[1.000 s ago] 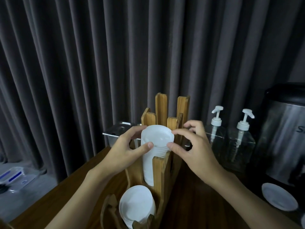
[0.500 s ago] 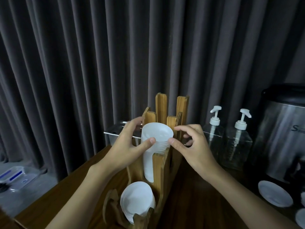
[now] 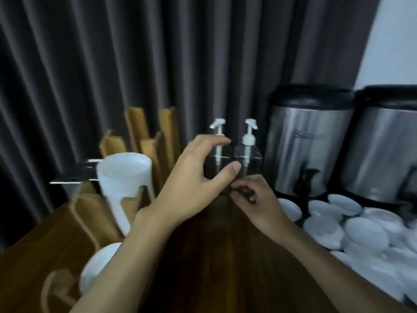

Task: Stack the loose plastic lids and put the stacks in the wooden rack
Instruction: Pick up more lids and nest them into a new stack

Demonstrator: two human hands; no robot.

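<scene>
The picture is looking blurry, so small things are hard to make out. The tall-slatted wooden rack (image 3: pixel 90 213) is running off the bottom left edge, and the left arm is hiding part of the lower stack of round white plastic lids (image 3: pixel 94 267). The upper stack of white lids (image 3: pixel 124 175) is standing in the rack's slot. The left hand (image 3: pixel 191 184) is hanging in the air beside the rack, its thumb and first finger curving apart like a letter C and holding nothing. The right hand (image 3: pixel 257 199) is sitting low over the dark brown wooden table (image 3: pixel 214 256) with its fingers curling under; I cannot tell if they are holding anything. Half a second ago both hands were touching the upper stack; now both are moving away to the right, towards the pile of loose white lids (image 3: pixel 361 231) lying by two shiny steel drink urns with black tops (image 3: pixel 309 143). Two clear pump bottles (image 3: pixel 248 159) are standing behind the hands.
</scene>
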